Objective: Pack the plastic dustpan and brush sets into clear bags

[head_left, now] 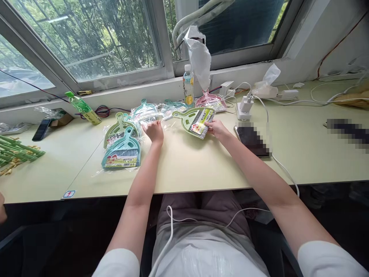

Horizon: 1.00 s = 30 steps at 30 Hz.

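Note:
My right hand [216, 128] grips the brush end of a light green dustpan and brush set [193, 120], tilted above the table with its handle toward the left. My left hand [154, 132] is raised beside the wrapped sets, its thumb sticking out to the left; what its curled fingers hold, if anything, is hidden. A blue set [123, 151] in clear plastic lies left of it, overlapping a green set [119, 124]. Further back are another teal set [145, 109] and a pink set [210, 100].
On the pale table [184, 173] stands an upright drink bottle [188, 86]; a green bottle [84, 108] leans at the back left. A dark phone [252, 140], a charger [245, 107] and white cables lie right. Green stalks [17, 152] lie far left.

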{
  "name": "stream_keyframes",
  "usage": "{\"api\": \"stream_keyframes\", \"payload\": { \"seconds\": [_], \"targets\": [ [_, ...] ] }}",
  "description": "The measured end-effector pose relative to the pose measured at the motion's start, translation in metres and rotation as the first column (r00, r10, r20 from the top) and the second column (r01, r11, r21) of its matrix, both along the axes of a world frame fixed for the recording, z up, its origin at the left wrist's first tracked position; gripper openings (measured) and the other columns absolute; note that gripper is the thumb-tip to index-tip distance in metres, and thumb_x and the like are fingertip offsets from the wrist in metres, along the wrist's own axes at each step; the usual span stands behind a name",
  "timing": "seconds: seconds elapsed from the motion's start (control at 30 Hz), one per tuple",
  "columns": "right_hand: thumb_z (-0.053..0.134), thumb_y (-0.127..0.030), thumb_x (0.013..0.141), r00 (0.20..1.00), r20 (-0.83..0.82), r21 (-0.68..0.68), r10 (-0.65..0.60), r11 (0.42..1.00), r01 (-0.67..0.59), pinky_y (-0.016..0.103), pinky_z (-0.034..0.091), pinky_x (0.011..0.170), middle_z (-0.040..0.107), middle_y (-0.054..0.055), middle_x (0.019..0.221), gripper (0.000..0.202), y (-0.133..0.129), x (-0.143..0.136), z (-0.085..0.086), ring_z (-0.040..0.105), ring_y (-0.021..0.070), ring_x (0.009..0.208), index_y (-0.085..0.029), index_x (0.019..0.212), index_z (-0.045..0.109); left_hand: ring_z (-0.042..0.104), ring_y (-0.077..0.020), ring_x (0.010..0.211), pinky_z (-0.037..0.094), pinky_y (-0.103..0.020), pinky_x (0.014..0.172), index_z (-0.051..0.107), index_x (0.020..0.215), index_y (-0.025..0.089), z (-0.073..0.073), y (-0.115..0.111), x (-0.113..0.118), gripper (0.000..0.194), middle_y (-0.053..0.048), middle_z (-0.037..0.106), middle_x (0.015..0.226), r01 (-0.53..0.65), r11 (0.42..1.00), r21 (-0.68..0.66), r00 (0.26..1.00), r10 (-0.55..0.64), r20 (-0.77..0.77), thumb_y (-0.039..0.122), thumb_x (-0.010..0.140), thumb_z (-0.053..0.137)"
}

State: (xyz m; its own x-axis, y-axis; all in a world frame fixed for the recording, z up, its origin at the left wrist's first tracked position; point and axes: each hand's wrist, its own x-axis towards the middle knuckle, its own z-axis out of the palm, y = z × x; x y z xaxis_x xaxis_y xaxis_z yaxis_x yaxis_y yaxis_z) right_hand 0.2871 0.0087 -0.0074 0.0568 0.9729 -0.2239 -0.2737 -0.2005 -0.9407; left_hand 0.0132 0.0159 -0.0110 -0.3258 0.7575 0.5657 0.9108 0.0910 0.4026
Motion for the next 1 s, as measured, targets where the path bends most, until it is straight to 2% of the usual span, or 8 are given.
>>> {"api": "stream_keyframes", "payload": {
  "seconds": [0.13, 0.2, 0.53, 0.73, 0.8, 0.9, 0.97, 1.0],
  "targets": [
    [0.062, -0.002, 0.081, 0.971, 0.036, -0.001, 0.236, 0.972, -0.236, 0.027, 0.058, 0.06, 0.073, 0.007, 0.075, 0.013, -0.003, -0.004, 0.0, 0.067, 0.0152, 0.059, -0.011, 0.088, 0.068, 0.062, -0.0278, 0.1, 0.013, -0.049, 0.118, 0.072, 0.095, 0.017, 0.004, -0.002, 0.002, 0.038, -0.014, 0.072, 0.094, -0.01, 0.998, 0.058, 1.0, 0.012, -0.017, 0.031, 0.099, 0.037],
    [0.061, -0.003, 0.082, 0.961, 0.043, 0.011, 0.272, 0.962, -0.273, 0.026, 0.057, 0.057, 0.073, 0.007, 0.075, 0.013, -0.006, -0.009, -0.001, 0.067, 0.0152, 0.058, -0.012, 0.089, 0.068, 0.06, -0.0288, 0.105, 0.012, -0.053, 0.118, 0.071, 0.096, 0.017, 0.005, -0.003, 0.004, 0.038, -0.014, 0.072, 0.096, 0.017, 0.997, 0.078, 1.0, -0.017, 0.005, 0.031, 0.099, 0.036],
    [0.054, -0.005, 0.089, 0.98, -0.169, 0.06, -0.106, 0.991, 0.118, 0.024, 0.058, 0.059, 0.072, 0.002, 0.077, 0.012, -0.011, -0.025, -0.01, 0.066, 0.0114, 0.059, -0.015, 0.086, 0.06, 0.048, -0.0277, 0.128, -0.005, -0.057, 0.121, 0.07, 0.095, 0.022, 0.01, -0.011, 0.016, 0.024, -0.01, 0.071, 0.107, 0.27, 0.943, 0.194, 0.953, -0.29, 0.083, 0.023, 0.095, 0.046],
    [0.062, -0.009, 0.084, 0.989, -0.145, 0.138, 0.043, 0.99, -0.022, 0.029, 0.06, 0.066, 0.073, 0.001, 0.079, 0.01, -0.017, -0.039, -0.012, 0.068, 0.0135, 0.063, -0.017, 0.091, 0.062, 0.031, -0.0267, 0.144, -0.007, -0.054, 0.122, 0.069, 0.106, 0.023, 0.02, -0.024, 0.033, 0.02, -0.007, 0.053, 0.143, 0.532, 0.81, 0.246, 0.803, -0.575, 0.157, 0.023, 0.093, 0.054],
    [0.068, -0.014, 0.082, 0.986, -0.157, 0.189, 0.061, 0.982, -0.031, 0.029, 0.06, 0.068, 0.073, 0.0, 0.081, 0.014, -0.018, -0.044, -0.013, 0.068, 0.013, 0.065, -0.018, 0.093, 0.062, 0.021, -0.0279, 0.148, -0.004, -0.055, 0.122, 0.064, 0.122, 0.027, 0.025, -0.03, 0.042, 0.031, -0.005, 0.044, 0.151, 0.495, 0.823, 0.278, 0.795, -0.558, 0.236, 0.029, 0.091, 0.058],
    [0.074, -0.021, 0.079, 0.979, -0.199, 0.258, 0.03, 0.966, 0.023, 0.03, 0.06, 0.072, 0.073, 0.0, 0.086, 0.021, -0.019, -0.045, -0.013, 0.069, 0.0139, 0.07, -0.02, 0.095, 0.061, 0.003, -0.0294, 0.151, 0.003, -0.056, 0.122, 0.034, 0.149, 0.028, 0.031, -0.032, 0.048, 0.067, -0.006, 0.023, 0.161, 0.275, 0.878, 0.393, 0.784, -0.441, 0.436, 0.039, 0.089, 0.061],
    [0.076, -0.025, 0.077, 0.975, -0.221, 0.284, 0.017, 0.958, 0.048, 0.032, 0.06, 0.075, 0.074, 0.001, 0.088, 0.024, -0.017, -0.043, -0.013, 0.07, 0.0151, 0.073, -0.02, 0.095, 0.061, 0.004, -0.0283, 0.151, 0.012, -0.051, 0.122, 0.013, 0.155, 0.028, 0.035, -0.027, 0.045, 0.08, -0.009, 0.013, 0.164, 0.163, 0.87, 0.466, 0.644, -0.451, 0.617, 0.043, 0.091, 0.058],
    [0.077, -0.027, 0.075, 0.975, -0.223, 0.292, 0.022, 0.955, 0.046, 0.033, 0.06, 0.075, 0.074, 0.001, 0.088, 0.026, -0.017, -0.043, -0.013, 0.07, 0.0157, 0.073, -0.02, 0.095, 0.061, 0.009, -0.027, 0.151, 0.018, -0.048, 0.121, 0.008, 0.155, 0.028, 0.037, -0.023, 0.042, 0.08, -0.009, 0.012, 0.164, 0.163, 0.861, 0.482, 0.509, -0.492, 0.706, 0.044, 0.093, 0.055]
  ]
}}
